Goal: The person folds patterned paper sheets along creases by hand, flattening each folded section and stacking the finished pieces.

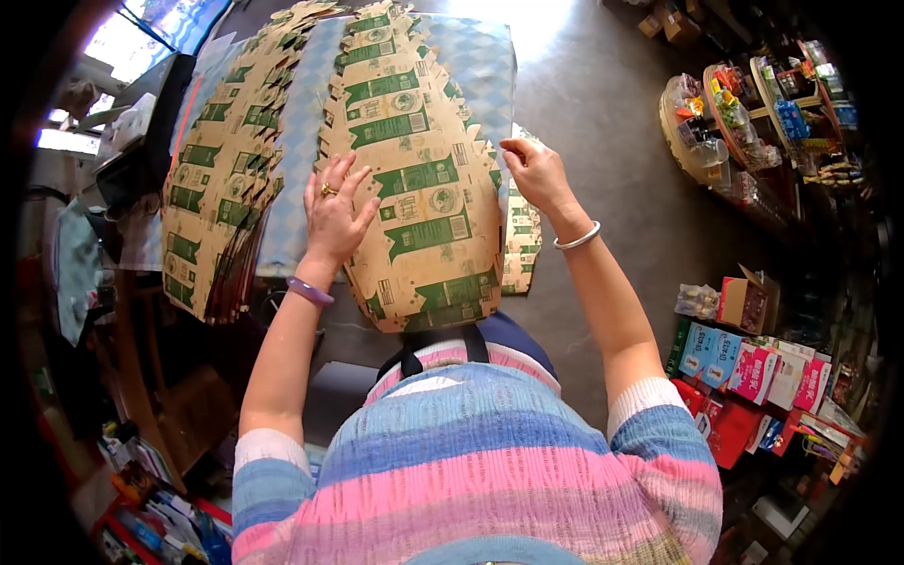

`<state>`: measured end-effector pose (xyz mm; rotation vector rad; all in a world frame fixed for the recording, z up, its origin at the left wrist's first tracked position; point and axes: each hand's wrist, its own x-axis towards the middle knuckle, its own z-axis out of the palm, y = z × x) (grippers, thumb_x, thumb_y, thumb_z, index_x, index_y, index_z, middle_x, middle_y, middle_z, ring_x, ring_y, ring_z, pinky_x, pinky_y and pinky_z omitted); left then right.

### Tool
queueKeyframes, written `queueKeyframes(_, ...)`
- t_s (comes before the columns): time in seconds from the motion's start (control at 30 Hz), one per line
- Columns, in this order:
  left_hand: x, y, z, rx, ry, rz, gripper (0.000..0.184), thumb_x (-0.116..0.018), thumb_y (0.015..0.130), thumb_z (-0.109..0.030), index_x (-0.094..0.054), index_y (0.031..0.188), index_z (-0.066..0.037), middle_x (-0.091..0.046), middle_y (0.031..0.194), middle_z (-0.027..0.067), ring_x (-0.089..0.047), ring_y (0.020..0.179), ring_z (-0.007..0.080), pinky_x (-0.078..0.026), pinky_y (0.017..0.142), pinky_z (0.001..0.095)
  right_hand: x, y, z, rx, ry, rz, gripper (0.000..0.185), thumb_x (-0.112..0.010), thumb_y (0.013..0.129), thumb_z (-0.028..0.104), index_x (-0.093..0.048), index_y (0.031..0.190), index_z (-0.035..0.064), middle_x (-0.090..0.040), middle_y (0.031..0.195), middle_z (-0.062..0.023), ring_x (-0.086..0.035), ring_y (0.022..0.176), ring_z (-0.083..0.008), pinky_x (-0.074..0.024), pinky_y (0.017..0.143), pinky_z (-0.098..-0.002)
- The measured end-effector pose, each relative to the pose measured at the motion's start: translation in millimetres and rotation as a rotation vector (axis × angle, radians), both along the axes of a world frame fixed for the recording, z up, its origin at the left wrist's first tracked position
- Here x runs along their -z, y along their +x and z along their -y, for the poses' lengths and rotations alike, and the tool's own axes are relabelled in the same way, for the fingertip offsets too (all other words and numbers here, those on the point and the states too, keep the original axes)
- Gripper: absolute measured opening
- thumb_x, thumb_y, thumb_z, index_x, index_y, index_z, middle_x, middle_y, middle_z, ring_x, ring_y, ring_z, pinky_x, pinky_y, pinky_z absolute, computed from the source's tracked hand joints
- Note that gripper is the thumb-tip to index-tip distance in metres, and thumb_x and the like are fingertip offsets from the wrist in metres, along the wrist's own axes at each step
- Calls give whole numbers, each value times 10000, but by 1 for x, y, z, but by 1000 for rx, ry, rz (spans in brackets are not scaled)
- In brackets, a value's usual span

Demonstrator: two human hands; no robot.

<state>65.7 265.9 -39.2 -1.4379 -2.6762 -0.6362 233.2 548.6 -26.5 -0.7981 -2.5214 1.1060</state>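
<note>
A stack of brown cardboard sheets (pixel 414 179) printed with green bands lies in front of me, its near end close to my waist. My left hand (pixel 339 207) rests on its left side, fingers spread, a ring on one finger and a purple bangle at the wrist. Just off the stack's right edge is my right hand (pixel 537 172), fingers curled together with thumb and forefinger pinched. Whether anything is between those fingertips is too small to make out. Beneath that hand, a narrow strip of similar printed cardboard (pixel 521 245) shows beside the stack.
A second pile of printed cardboard (pixel 221 179) fans out at the left on the blue checked tablecloth (pixel 306 113). Shelves of packaged goods (pixel 753 118) stand at the far right, with colourful boxes (pixel 753 367) below them. Dark grey floor (pixel 603 141) lies between.
</note>
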Motion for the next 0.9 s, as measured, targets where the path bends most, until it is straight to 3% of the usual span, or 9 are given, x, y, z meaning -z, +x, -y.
queueKeyframes(0.17,27,10,10,-48,-41,-73,573,-622,880,-384,-484,1407,-204,-370,1530,24,-255,1449,232,-117,1196,497,30,11,0,42,-56,129,276,-561,885,192,-701,1077,51,-677,1096,-183,-633,1036,-337,-492,913,-410)
queueKeyframes(0.4,25,6,13,-16,19,-24,548,-647,850,-356,-535,1363,-199,-427,1490,28,-312,1423,238,-121,1195,505,40,-6,-4,84,-120,68,289,-535,892,170,-700,1099,52,-677,1110,-187,-627,1053,-346,-486,926,-409)
queueKeyframes(0.5,25,5,17,0,50,12,529,-663,832,-330,-565,1332,-189,-454,1470,29,-339,1409,243,-110,1195,522,46,-6,-9,48,-181,91,255,-569,930,118,-682,1129,5,-700,1018,-113,-668,791,-166,-539,730,-282)
queueKeyframes(0.6,23,7,19,1,46,-1,519,-666,826,-313,-575,1318,-175,-459,1467,30,-343,1407,245,-93,1192,548,37,-5,-1,63,-199,90,277,-532,884,161,-719,1061,60,-696,1061,-173,-649,1006,-336,-497,907,-399)
queueKeyframes(0.9,24,18,21,-34,-27,-90,533,-618,835,-303,-548,1349,-182,-432,1492,27,-299,1434,230,-81,1189,562,15,-8,10,44,-93,185,279,-519,870,172,-734,1015,73,-697,1027,-173,-641,991,-349,-496,900,-409)
